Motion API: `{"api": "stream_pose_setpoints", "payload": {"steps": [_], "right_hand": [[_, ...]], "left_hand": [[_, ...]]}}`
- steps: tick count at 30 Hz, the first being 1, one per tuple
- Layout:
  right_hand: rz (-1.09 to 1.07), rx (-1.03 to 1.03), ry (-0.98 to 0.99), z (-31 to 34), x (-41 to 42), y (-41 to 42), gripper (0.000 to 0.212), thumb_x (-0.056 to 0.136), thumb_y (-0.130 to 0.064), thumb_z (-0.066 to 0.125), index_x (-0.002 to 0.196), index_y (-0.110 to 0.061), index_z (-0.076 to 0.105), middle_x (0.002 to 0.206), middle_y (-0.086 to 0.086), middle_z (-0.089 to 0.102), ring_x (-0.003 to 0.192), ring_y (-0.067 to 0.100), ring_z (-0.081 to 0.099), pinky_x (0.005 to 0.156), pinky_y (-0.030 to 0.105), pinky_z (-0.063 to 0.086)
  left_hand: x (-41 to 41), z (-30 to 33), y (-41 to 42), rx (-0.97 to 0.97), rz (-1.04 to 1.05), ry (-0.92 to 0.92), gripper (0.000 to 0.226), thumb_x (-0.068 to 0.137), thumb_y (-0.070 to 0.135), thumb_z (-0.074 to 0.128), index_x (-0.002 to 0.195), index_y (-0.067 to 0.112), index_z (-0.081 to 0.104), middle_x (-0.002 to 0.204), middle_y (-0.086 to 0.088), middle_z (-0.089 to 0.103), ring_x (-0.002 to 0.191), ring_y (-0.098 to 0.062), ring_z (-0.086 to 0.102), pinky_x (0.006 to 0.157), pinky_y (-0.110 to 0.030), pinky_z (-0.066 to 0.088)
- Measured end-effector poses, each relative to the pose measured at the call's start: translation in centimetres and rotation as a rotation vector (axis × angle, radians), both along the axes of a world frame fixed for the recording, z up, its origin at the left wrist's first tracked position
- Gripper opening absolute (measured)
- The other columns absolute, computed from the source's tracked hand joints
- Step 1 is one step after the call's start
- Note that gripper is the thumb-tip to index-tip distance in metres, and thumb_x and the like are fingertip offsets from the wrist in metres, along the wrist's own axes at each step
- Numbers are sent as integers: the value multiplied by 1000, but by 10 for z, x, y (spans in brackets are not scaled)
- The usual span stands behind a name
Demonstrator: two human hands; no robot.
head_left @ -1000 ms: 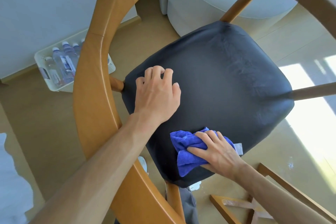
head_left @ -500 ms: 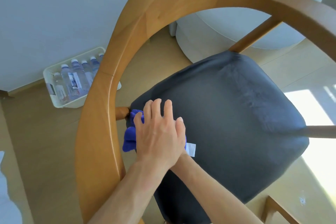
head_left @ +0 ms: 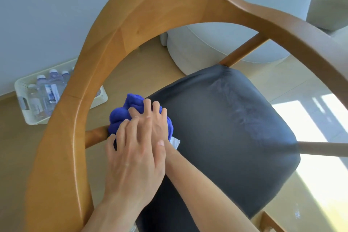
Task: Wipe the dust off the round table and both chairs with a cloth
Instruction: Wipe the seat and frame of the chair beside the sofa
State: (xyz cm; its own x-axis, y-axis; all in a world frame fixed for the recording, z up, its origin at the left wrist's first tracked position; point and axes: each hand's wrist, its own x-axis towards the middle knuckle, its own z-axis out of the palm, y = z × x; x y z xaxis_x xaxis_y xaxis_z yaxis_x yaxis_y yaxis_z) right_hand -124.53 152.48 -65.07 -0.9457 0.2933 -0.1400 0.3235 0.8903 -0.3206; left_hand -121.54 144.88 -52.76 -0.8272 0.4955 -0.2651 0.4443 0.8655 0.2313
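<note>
One chair (head_left: 131, 30) is being wiped; the round table and the second chair are not in view, so how far the whole task has come cannot be told. The work is judged to be in the seat stage of this chair. Faint pale streaks are seen on the seat (head_left: 226, 128) toward its far right side, whether dust or a rubbed nap cannot be told. The curved wooden frame is judged not yet proven clean.

The frame is a broad, smooth, honey-coloured hoop of bent wood, joined in sections, with round spindles running down to the seat. The seat is a rounded square pad covered in dark, matte, suede-like fabric.

The cloth (head_left: 130, 111) is a bunched, plush, deep blue microfibre with a small white tag at its near edge. It is pressed onto the seat's left rear corner, touching a spindle.

The right hand (head_left: 154, 120) is laid on the cloth, fingers spread and curled into it. The left hand (head_left: 133, 156) is laid flat over the right, fingers slightly parted, pressing down.
</note>
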Motion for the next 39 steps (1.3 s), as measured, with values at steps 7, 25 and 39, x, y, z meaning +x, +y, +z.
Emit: {"api": "stream_pose_setpoints", "payload": {"steps": [7,25,39], "right_hand": [[-204,204,-25,4,-9,121,30,85,-39,55,111,-24,56,118,10,44,100,31,43,80,40,34],[-1090,130,-199,25,215,246,40,81,-52,44,100,-16,45,117,32,46,106,49,48,91,52,42],[-732,121,-9,20,115,60,28,79,-32,66,98,-12,60,107,15,51,86,34,48,71,42,45]], "left_hand": [[0,-9,5,20,-2,71,60,88,39,33,133,5,53,131,-19,54,125,-38,48,92,-55,41],[3,-6,4,33,-28,-29,59,90,41,33,141,13,44,143,-15,46,134,-33,39,101,-55,36],[5,-9,1,87,-117,-39,62,86,46,36,142,20,43,141,-14,46,132,-33,38,100,-56,34]]}}
